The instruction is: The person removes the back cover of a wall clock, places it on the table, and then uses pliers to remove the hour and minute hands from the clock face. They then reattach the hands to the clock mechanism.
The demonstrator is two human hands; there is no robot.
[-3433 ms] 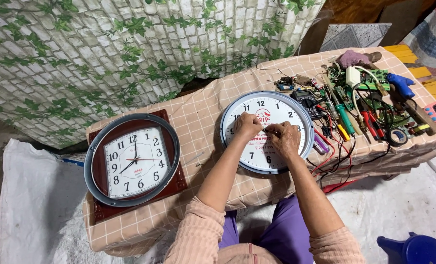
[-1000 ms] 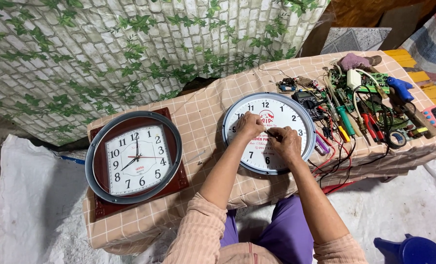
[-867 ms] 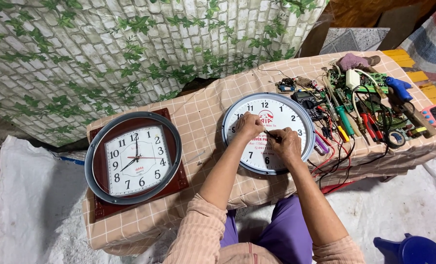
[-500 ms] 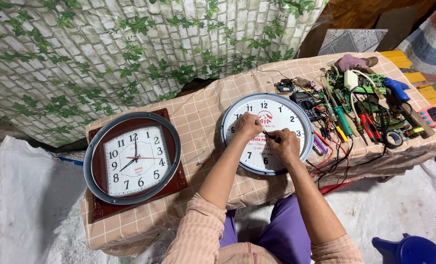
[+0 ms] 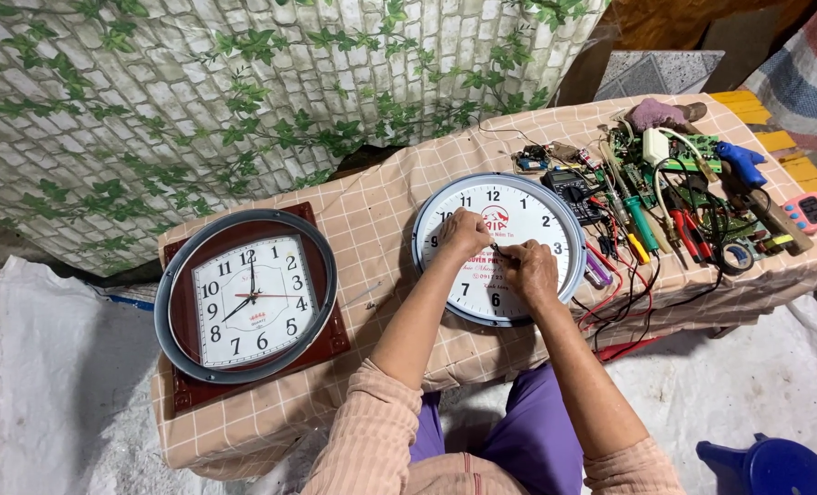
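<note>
1. Head view: the round white clock point(image 5: 505, 246) lies face up on the checked tablecloth point(image 5: 372, 206), between the square brown clock point(image 5: 248, 302) and a heap of tools point(image 5: 693, 197).
2. Its centre appears to be worked on; fine, steady fingertip control is called for next.
3. The left hand point(image 5: 463, 234) is curled, fingertips pressed on the dial.
4. The right hand point(image 5: 529, 270) is pinched at the centre; what is gripped cannot be told.
</note>
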